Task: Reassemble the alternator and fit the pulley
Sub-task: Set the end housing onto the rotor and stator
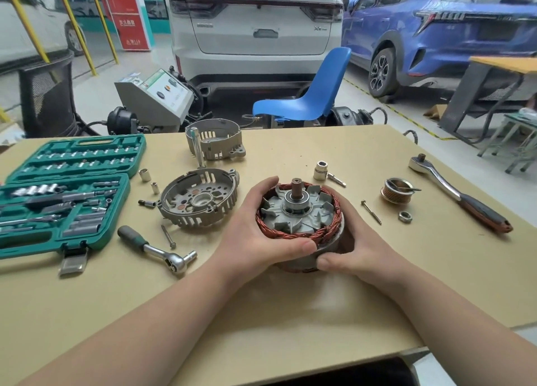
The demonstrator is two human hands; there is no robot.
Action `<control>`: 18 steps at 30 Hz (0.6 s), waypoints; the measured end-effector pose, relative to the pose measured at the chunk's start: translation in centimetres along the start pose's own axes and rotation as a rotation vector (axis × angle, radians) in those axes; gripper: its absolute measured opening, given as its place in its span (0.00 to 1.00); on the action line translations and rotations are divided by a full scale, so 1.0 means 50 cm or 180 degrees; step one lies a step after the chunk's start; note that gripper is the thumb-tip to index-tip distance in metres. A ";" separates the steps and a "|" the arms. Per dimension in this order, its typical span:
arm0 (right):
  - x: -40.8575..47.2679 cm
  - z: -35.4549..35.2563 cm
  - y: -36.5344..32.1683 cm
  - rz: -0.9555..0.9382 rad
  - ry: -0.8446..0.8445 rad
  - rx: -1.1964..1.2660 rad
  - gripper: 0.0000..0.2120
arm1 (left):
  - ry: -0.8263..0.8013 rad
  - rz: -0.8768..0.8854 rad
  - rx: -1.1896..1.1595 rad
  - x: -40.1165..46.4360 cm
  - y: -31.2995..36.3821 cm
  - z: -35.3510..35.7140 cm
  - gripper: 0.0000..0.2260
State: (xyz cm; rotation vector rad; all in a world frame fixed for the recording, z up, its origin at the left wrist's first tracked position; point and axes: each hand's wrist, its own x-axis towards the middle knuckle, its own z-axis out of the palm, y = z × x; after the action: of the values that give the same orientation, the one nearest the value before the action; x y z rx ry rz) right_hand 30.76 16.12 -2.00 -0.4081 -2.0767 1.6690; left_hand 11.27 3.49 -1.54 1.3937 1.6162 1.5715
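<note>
The alternator core (299, 214), a grey claw-pole rotor with a steel shaft sitting inside a ring of copper-red stator windings, is near the middle of the beige desk (290, 313), held between both hands; the left hand (255, 234) wraps it from 9 o'clock with the thumb laid on the windings at 6 o'clock, and the right hand (348, 249) cups the grey metal band from 4 o'clock, its fingers curled around the far side; both are closed firmly on it, not spread. I judge this part heavy and stiff, because it is iron and copper; the thin lacquered wires can be scratched, so it is better to take hold on the outer metal band and not to press on the copper. The shaft end points up, and the bearing on it looks smooth, perhaps slippery.

At 9 o'clock from the core lies the grey cast end housing with ventilation slots (200, 201), open side up; a second grey housing (216, 140) stands at 11 o'clock. The ribbed steel pulley (397, 194) waits at 3 o'clock, with a hexagonal nut (404, 217) just beside it; a long through bolt (371, 212) lies between the pulley and the core.
</note>
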 end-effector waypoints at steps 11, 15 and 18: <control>0.137 -0.022 -0.159 -0.0615 0.1290 -0.0298 0.25 | 0.0429 -0.0397 -0.0245 0.012 -0.014 0.002 0.56; 0.288 0.019 -0.225 0.0000 0.0828 -0.1382 0.16 | 0.0439 -0.0511 -0.0436 0.016 -0.013 0.001 0.58; 0.384 0.075 -0.229 0.0538 -0.0010 -0.2466 0.19 | 0.0391 -0.0476 -0.0385 0.015 -0.012 -0.001 0.58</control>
State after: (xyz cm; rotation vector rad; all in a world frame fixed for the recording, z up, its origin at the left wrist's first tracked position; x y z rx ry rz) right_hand 12.89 19.75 11.46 -0.8304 -2.6914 0.8643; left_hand 10.77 4.26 -1.88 1.1071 1.6254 1.6637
